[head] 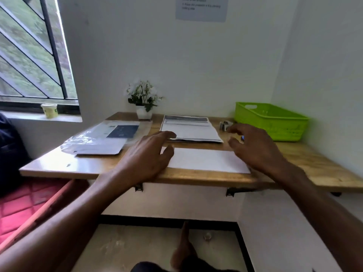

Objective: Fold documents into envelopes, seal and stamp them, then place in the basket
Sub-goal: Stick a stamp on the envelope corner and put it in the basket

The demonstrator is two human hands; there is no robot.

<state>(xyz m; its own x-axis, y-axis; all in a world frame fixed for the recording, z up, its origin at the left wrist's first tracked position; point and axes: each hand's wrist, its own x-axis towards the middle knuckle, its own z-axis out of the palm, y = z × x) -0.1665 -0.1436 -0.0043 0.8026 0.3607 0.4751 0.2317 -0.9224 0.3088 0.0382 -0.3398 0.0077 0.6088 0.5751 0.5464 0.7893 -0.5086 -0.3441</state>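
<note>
A white envelope (206, 160) lies flat near the front edge of the wooden desk (314, 163). My left hand (149, 156) hovers over its left end with fingers spread and relaxed, holding nothing. My right hand (253, 146) floats above its right end, fingers loosely spread; a small blue thing shows by the fingers, too blurred to identify. Behind the envelope sits a stack of printed documents (190, 128). A green plastic basket (275, 122) stands at the back right. A small stamp-like object (225, 125) lies left of the basket.
A clear plastic pack of envelopes (102, 136) lies on the desk's left part. A small potted plant (144, 101) stands at the back against the wall. A window with a cup (49, 110) on its sill is at the left, a red cushion (23, 209) below it.
</note>
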